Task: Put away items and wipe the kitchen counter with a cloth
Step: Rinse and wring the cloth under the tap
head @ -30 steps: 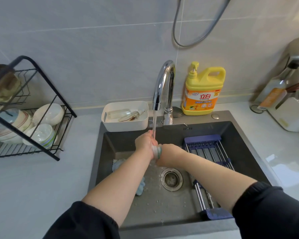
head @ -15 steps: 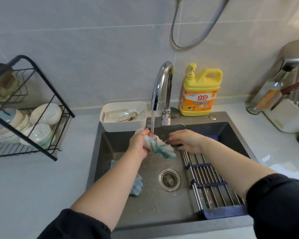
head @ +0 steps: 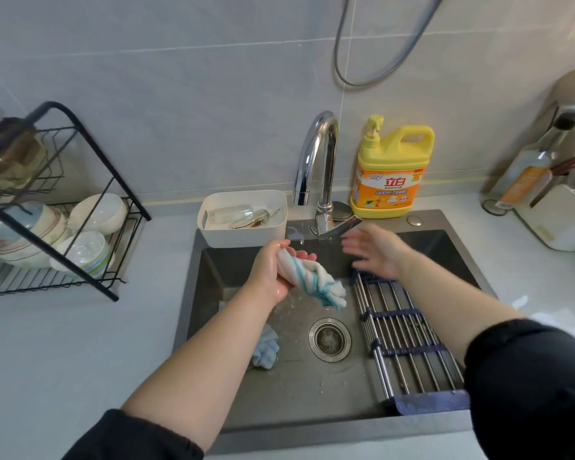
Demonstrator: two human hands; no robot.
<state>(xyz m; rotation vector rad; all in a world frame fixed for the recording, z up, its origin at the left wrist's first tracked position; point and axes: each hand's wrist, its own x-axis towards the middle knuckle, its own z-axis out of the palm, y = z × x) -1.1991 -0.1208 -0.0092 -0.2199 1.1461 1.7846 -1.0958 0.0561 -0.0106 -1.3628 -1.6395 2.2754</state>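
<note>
The left hand (head: 273, 270) holds a wrung cloth (head: 312, 278) over the sink (head: 210, 287). Its grip is narrow, with fingers and thumb curled round the cloth's upper end. The rest of the cloth sticks out of the fist to the right and downward, and its free end hangs above the sink floor, a little up from the drain (head: 329, 340). The cloth is white terry with teal stripes, twisted into a thick rope, and it looks wet.

The right hand (head: 375, 252) holds nothing. Its grip is wide, the fingers straight, spread and blurred, just in front of the lever at the foot of the tap (head: 327, 174). Whether it touches the lever I cannot tell.

The tap is a curved chrome gooseneck. The sink is a dark grey, square-cornered basin with droplets speckling its floor. A blue rag (head: 264, 351), pale and fluffy, lies crumpled on that floor beneath the left forearm. Across the right side of the basin lies a roll-up rack (head: 409, 343) of steel rods with dark blue bands.

At the sink's back-left corner sits a white plastic tub (head: 243, 227). Right of the tap stands a yellow detergent jug (head: 392, 167) with an orange label and a pump top. On the pale tabletop (head: 63, 343) to the left, a black wire dish rack (head: 113, 172) carries stacked bowls (head: 98, 214).
</note>
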